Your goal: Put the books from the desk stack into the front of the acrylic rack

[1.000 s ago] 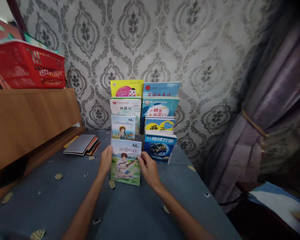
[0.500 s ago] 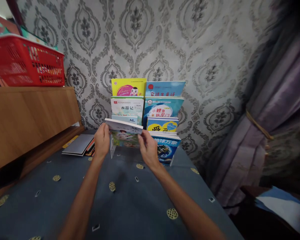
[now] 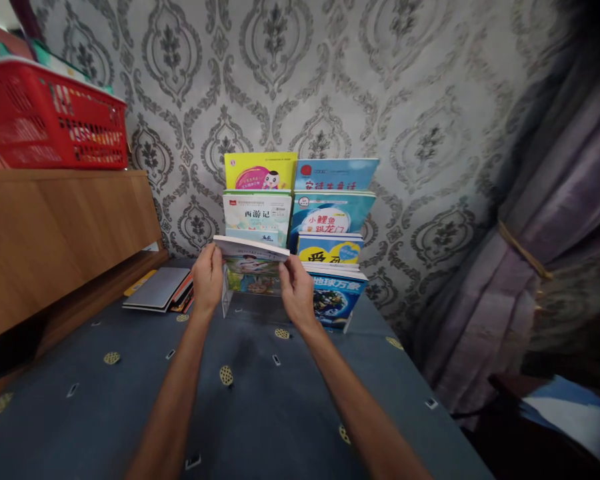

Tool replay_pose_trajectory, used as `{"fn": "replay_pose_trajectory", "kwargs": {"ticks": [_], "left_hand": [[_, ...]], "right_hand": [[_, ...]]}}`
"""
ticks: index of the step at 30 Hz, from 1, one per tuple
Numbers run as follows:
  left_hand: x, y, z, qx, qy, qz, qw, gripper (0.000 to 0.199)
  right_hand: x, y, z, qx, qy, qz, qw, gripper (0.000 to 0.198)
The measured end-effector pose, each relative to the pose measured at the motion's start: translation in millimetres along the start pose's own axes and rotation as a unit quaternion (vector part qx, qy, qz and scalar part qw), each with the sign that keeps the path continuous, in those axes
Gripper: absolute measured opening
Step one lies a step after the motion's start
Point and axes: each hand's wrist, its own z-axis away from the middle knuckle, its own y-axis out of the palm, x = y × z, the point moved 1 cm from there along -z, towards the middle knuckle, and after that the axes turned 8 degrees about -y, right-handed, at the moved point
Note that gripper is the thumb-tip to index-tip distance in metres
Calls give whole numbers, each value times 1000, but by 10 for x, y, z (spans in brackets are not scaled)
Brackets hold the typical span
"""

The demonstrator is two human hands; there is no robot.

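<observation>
Between my two hands is a thin picture book (image 3: 253, 259), its white top edge tilted toward me. My left hand (image 3: 208, 277) grips its left side, and my right hand (image 3: 297, 287) pinches its right side. The book is at the front left of a tiered stand (image 3: 225, 303) full of books. Behind it rise a pale blue book (image 3: 253, 235), a white book (image 3: 257, 212) and a yellow book (image 3: 260, 172). Right of my right hand, a dark blue book with a globe (image 3: 333, 300) fills the front tier, with a yellow and blue book (image 3: 330, 251) behind it.
Several books (image 3: 160, 290) lie stacked on the dark patterned cloth (image 3: 250, 420) at the left. A red basket (image 3: 55, 120) sits on a wooden cabinet (image 3: 65, 233). A tied curtain (image 3: 490, 300) hangs at the right, and papers (image 3: 570, 407) lie below it.
The view has shifted slightly. Both hands keep their hold on the picture book, which looks a little lower against the stand, its cover tilted slightly differently.
</observation>
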Motion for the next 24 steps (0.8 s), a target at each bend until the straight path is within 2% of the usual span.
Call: {"fn": "replay_pose_trajectory", "kwargs": {"ticks": [4,8,12,16,24], "left_hand": [[49,1,-4,6,9,-37,999,28],[127,47,-2,19,-1,-20,1000,24],[204,125,10,34,-10,16,999,40],[276,179,22,52,10,1,999,43],[418,230,1,97,30,1,995,50]], "right_hand": [[-76,47,16,13,7,-7,1000,29],[-200,93,39,28,-8,-9,1000,38],[-346,132,55,59,-23,9,998,56],[-463,161,68,77,-33,34,996,69],[-563,176,76,103,-42,81,991,76]]}}
